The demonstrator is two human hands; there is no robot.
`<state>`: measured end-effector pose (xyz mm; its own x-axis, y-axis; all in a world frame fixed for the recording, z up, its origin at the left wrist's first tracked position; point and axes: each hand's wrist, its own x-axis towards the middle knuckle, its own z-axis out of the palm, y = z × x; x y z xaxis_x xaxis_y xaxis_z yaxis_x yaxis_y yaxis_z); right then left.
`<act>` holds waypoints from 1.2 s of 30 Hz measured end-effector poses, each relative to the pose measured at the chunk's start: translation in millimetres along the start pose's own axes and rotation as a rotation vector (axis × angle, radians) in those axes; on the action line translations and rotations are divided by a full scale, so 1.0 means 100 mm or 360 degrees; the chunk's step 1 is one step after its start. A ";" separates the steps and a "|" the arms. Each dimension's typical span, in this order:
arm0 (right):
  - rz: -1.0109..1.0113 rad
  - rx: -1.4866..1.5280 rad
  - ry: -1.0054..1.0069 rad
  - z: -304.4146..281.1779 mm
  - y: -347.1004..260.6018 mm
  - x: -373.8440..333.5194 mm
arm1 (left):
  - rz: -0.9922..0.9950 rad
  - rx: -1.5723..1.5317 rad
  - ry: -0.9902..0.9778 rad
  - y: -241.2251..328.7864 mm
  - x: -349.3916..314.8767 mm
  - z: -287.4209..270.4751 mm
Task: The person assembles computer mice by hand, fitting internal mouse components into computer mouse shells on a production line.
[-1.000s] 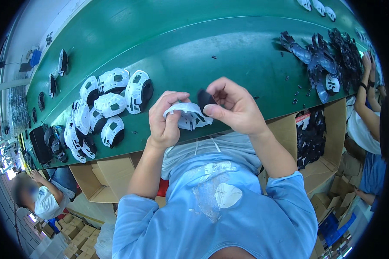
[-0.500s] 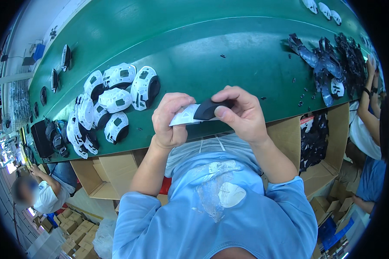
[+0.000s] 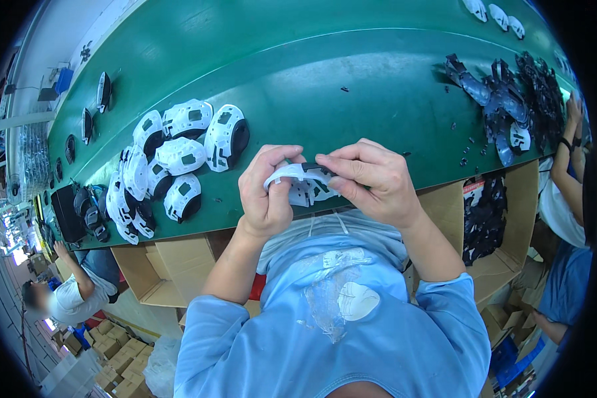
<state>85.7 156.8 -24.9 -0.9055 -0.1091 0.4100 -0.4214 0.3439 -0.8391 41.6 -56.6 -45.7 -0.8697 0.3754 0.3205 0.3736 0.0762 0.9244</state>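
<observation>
White vented shell point(image 3: 282, 174) is held up b/w both hands, bench point(image 3: 338, 99) stretching out beyond it. L hand point(image 3: 264, 189): fingers clamped on shell's L end, thumb on the near side, others behind. R hand point(image 3: 373, 180): fingers pinched tight on black curved cover point(image 3: 317, 166), at shell's R end.

Just changed: 1 sec ago the cover was apart from the shell, up in the R hand; ½ sec ago it lay over shell's R end, outer face showing. Now shell is tipped so its hollow side & openings show, w/ cover seen only as a thin dark strip along the upper rim. So the 2 pcs are now up against each other, prob. mated at least in part; can't tell if fully seated, fingers hide most of the joint.

L of shell, a bunch of white-and-black shells point(image 3: 179, 156) lies on the bench, some overlapping, black ends on most. R of shell & well apart: heap of dark plastic parts point(image 3: 501, 106), w/ small black bits point(image 3: 466, 149) strewn nearer. Below & R of shell, open carton point(image 3: 521, 205) w/ black pcs point(image 3: 484, 222) inside; below & L, another carton point(image 3: 189, 268). Co-workers far off either side: one L point(image 3: 83, 298), one R point(image 3: 560, 182).
</observation>
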 end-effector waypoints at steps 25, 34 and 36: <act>0.0035 0.0078 0.0055 0.03 0.00 -0.08 | 0.0191 0.0161 -0.0019 0.02 -0.01 0.05; 0.0010 0.0181 -0.0045 0.01 -0.02 -0.10 | 0.0083 0.0078 0.0051 -0.02 -0.08 0.05; 0.0056 0.0136 0.0002 0.02 -0.02 -0.11 | 0.0101 -0.0021 0.0059 -0.04 -0.09 0.04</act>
<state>96.2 155.0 -28.3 -0.9198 -0.0970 0.3802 -0.3921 0.2665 -0.8805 49.0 -56.8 -53.4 -0.8558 0.3448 0.3856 0.4241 0.0410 0.9047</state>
